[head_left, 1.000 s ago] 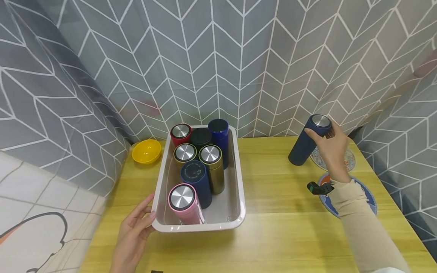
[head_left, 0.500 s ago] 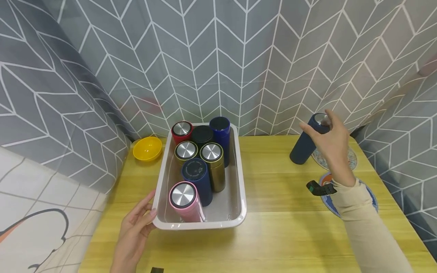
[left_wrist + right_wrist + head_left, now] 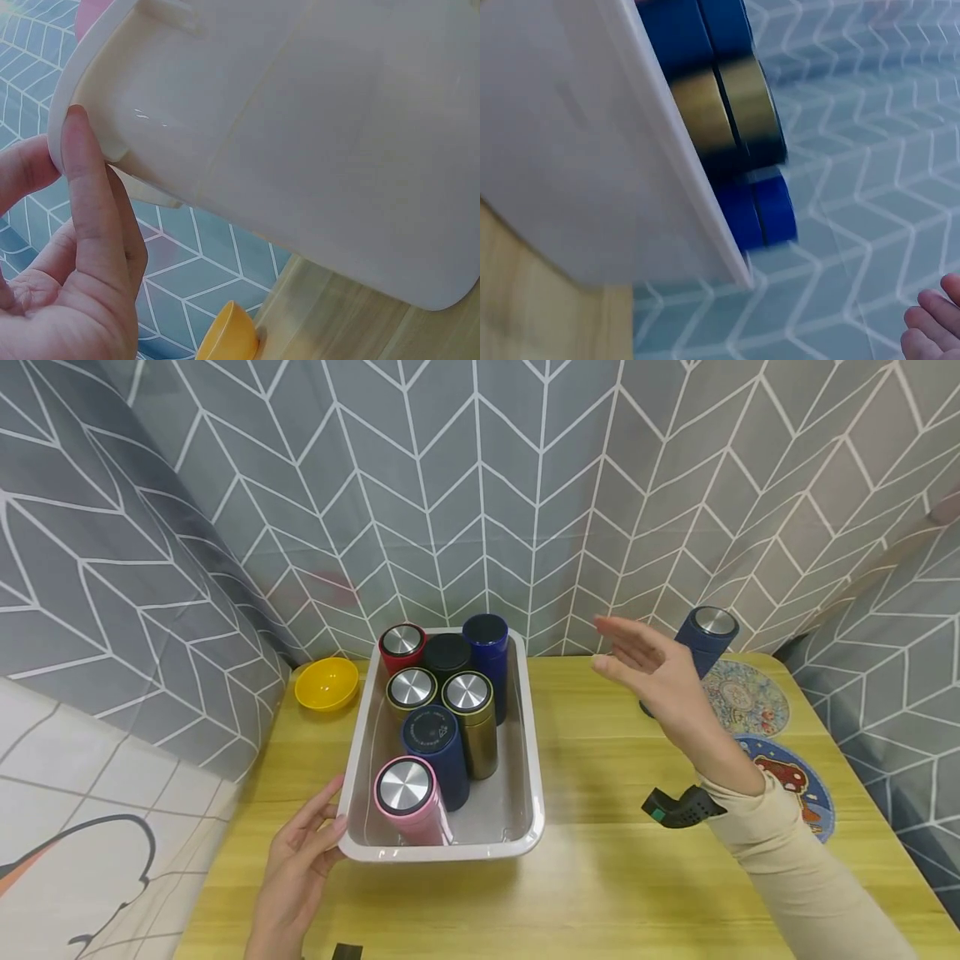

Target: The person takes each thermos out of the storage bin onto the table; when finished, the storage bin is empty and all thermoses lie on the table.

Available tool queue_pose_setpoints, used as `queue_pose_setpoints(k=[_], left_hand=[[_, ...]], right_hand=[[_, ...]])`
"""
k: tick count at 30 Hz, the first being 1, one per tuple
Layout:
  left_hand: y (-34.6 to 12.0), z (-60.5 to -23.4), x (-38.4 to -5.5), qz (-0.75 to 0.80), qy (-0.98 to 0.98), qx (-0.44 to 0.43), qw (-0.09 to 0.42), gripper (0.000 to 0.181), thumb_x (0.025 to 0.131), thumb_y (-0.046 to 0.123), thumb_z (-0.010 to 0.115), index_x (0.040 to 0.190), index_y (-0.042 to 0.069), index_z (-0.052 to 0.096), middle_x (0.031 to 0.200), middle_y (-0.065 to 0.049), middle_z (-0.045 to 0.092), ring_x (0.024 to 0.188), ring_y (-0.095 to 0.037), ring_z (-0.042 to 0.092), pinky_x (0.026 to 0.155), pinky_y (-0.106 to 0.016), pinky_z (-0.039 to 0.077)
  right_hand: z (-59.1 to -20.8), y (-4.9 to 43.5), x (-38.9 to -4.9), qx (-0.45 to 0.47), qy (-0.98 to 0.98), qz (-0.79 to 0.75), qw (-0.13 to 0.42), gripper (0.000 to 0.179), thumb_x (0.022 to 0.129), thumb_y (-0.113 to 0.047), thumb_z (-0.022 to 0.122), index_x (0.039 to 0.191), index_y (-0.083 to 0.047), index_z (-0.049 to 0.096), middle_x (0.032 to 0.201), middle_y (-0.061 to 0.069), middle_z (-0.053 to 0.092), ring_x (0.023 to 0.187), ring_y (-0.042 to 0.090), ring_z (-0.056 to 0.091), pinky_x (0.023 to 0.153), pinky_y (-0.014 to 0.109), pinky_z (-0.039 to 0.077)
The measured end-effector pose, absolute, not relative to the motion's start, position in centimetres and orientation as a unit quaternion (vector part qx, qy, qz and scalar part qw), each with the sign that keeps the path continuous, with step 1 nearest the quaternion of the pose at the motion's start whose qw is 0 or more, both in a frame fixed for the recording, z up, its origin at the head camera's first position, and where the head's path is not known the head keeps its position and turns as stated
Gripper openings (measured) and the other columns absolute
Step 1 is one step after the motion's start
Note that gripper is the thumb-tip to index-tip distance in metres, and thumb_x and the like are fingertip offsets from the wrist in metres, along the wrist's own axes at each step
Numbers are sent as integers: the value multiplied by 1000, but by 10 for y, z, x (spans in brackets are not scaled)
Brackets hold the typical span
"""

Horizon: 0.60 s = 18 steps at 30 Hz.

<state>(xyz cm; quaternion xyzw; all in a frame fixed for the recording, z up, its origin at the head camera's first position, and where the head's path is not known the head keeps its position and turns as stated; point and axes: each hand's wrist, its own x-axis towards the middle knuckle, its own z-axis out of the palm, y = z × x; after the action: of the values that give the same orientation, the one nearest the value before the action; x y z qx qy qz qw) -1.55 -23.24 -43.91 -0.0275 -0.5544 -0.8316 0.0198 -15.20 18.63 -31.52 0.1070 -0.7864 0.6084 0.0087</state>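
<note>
White bin point(image 3: 442, 852) sits on the tabletop point(image 3: 600, 777), left of centre in head view. Left hand point(image 3: 300, 856): grip pinches the rim at the bin's near left corner. Bin contents, near to far: pink flask point(image 3: 420, 817); dark-blue flask point(image 3: 438, 764); gold flask point(image 3: 477, 739) with a second gold flask point(image 3: 411, 687) to its left; then red flask point(image 3: 402, 642), black-lidded flask point(image 3: 447, 653) and bright-blue flask point(image 3: 490, 664) at the far end. Pink, gold and red lids have shiny metal tops.

Navy flask point(image 3: 705, 643), also metal-topped, stands on the tabletop right of the bin, well apart from it. Right hand point(image 3: 667, 689) partly covers it in head view; grip wide, thumb apart from fingers. Right wrist view blurred, fingers at its lower right edge.

Outward: floral round mat point(image 3: 750, 702) near the navy flask; blue round mat point(image 3: 798, 789) closer to the person, partly behind the forearm. Yellow bowl point(image 3: 327, 683) left of the bin's far end. Grey curtain point(image 3: 450, 527), white zigzag lines, behind everything.
</note>
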Motion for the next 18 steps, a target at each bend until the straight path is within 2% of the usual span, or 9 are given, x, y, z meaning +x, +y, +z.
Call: queue_pose_setpoints(k=[8, 14, 18], left_hand=[[-233, -437, -14, -817, -576, 7, 16, 49, 98, -12, 45, 142, 8, 57, 99, 2, 63, 85, -8, 67, 71, -22, 63], [-234, -437, -14, -818, -575, -1, 15, 49, 98, -12, 44, 143, 7, 56, 101, 1, 63, 86, -8, 68, 71, -22, 63], [-234, -437, -14, -818, -575, -10, 15, 50, 98, -12, 44, 143, 7, 56, 101, 1, 64, 86, -8, 68, 72, -22, 63]], right_hand=[[-324, 151, -151, 146, -736, 655, -88, 52, 98, -15, 65, 147, -13, 49, 156, 9, 47, 147, 22, 43, 105, 15, 49], [-328, 127, -154, 150, -701, 688, -115, 53, 94, -7, 67, 144, -9, 51, 153, 12, 50, 143, 20, 48, 115, 25, 45], [-334, 112, -156, 154, -680, 706, -122, 56, 90, -4, 69, 143, -7, 52, 153, 14, 50, 144, 24, 47, 119, 28, 41]])
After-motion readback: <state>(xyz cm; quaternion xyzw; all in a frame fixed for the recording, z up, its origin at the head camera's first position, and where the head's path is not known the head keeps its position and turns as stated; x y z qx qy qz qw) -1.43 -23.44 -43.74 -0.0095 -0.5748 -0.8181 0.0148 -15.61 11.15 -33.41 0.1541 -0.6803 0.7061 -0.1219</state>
